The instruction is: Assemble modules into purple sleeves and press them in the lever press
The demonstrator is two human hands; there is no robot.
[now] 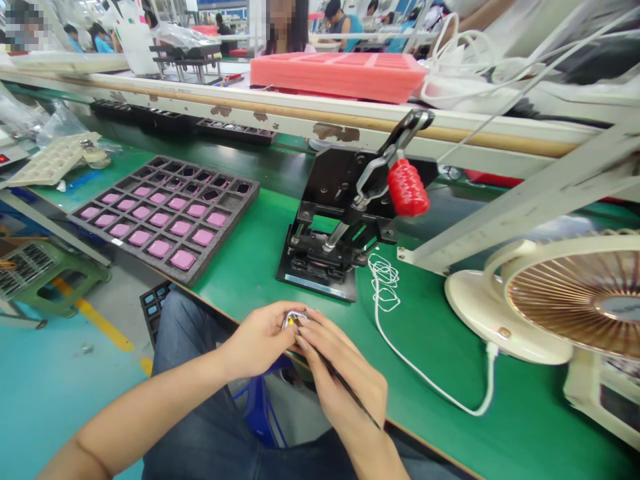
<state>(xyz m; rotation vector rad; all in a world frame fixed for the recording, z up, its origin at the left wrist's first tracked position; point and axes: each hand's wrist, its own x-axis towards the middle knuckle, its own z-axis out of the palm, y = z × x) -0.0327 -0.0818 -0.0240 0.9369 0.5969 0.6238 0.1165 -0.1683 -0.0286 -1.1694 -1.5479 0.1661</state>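
Note:
My left hand point(255, 340) pinches a small shiny part with a yellow patch point(293, 320) at its fingertips, near the front edge of the green bench mat point(250, 267). My right hand point(345, 380) sits against it and holds slim black tweezers point(340, 375), whose tip reaches the part. The fingers hide most of the part, so its exact shape is hidden. Beyond my hands stands a black hand press point(340, 227) with a red ribbed handle point(408, 188). To the left lies a dark foam tray point(165, 217) holding pink square pieces in rows.
A coiled white cable point(385, 283) runs across the mat to a cream desk fan point(545, 300) at the right. A pale rail point(300, 117) and a pink foam tray point(340, 77) lie beyond the press. Several people work farther back.

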